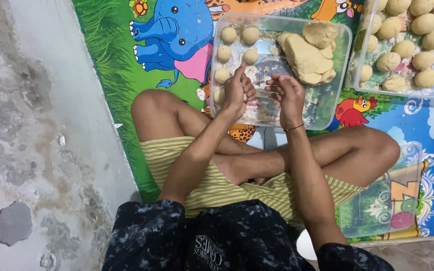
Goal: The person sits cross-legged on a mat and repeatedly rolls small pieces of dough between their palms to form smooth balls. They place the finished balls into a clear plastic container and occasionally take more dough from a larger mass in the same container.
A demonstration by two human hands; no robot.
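Grey, stained concrete floor (31,150) runs down the left beside a cartoon play mat (111,60) on which the person sits cross-legged. Six small dough balls (228,35) line the near-left part of a clear plastic tray (327,108), set close for easy reach. The left hand (238,91) is cupped, seemingly closed around a piece of dough, though the piece is hidden. The right hand (288,95) curls loosely, fingers half-closed, holding nothing visible. A bulk dough lump (307,52) fills the tray's far side; a second tray (360,83) holds many finished balls.
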